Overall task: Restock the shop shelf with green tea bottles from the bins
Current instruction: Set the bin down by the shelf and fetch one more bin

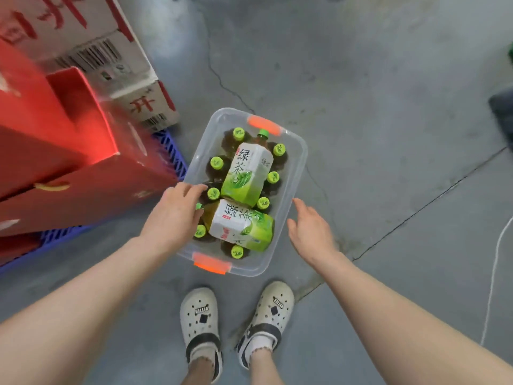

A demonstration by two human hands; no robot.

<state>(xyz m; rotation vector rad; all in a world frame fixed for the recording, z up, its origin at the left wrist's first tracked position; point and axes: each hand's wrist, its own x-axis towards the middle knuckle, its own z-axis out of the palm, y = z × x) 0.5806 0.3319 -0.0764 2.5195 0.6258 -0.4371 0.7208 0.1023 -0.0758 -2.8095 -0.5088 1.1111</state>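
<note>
Where left hand (175,212) overlaps bin (302,159) rim, nearer bottle (241,226) cap mostly hidden

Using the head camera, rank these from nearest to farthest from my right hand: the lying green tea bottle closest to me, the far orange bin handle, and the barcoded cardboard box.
1. Lying green tea bottle: just left of the right hand, at the near end of the bin.
2. Far orange handle: on the far rim.
3. Cardboard box: upper left, well beyond.
</note>
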